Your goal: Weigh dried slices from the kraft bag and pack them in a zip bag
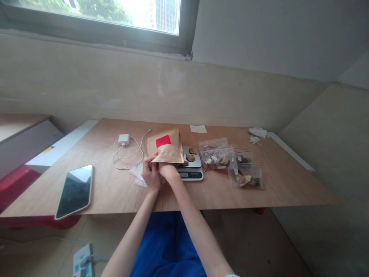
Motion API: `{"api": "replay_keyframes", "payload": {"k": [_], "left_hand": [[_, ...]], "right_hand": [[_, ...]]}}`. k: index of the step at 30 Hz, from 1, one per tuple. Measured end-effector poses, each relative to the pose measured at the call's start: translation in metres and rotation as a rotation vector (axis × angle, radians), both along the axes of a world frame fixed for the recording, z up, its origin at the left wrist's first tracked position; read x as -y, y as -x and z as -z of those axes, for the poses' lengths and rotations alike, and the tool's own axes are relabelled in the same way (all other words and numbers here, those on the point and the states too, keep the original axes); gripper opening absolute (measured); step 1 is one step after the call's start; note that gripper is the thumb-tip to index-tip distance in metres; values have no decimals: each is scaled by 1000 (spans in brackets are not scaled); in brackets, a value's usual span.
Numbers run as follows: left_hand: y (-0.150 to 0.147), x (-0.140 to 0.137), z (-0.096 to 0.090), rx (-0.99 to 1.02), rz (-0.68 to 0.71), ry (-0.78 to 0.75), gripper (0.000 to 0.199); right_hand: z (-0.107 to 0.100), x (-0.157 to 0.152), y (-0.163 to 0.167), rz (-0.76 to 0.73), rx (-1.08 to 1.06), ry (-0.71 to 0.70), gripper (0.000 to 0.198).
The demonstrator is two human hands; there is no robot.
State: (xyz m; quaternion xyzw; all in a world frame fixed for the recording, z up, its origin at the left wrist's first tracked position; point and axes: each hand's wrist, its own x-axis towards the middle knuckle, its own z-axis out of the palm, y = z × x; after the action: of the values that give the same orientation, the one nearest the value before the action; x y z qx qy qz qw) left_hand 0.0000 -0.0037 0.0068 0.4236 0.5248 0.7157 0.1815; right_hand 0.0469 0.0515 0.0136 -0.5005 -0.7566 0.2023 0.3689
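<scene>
A brown paper bag (172,153) with a red label lies tilted over the left part of a digital kitchen scale (198,176), its mouth toward me. My left hand (151,174) grips the bag's edge at the left of the mouth. My right hand (168,170) reaches into the mouth, so its fingers are hidden and I cannot see what they hold. Several dried brown slices (190,157) lie on the scale's silver plate, partly covered by the bag. Beside my left hand is a crumpled clear plastic bag (138,175).
Several clear zip bags (218,159) of dried pieces lie right of the scale. A tablet (75,190) rests at the front left, near a white charger (123,139) with its cable. White paper (198,129) and crumpled wrapping (257,132) are toward the back.
</scene>
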Motion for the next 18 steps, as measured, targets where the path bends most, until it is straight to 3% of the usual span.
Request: {"api": "replay_keyframes", "payload": {"k": [7, 18], "left_hand": [[0, 0, -1, -7, 17, 9, 14], [2, 0, 1, -4, 38, 45, 14]], "right_hand": [[-14, 31, -6, 50, -8, 26, 36], [-16, 57, -6, 190, -408, 5, 31]]}}
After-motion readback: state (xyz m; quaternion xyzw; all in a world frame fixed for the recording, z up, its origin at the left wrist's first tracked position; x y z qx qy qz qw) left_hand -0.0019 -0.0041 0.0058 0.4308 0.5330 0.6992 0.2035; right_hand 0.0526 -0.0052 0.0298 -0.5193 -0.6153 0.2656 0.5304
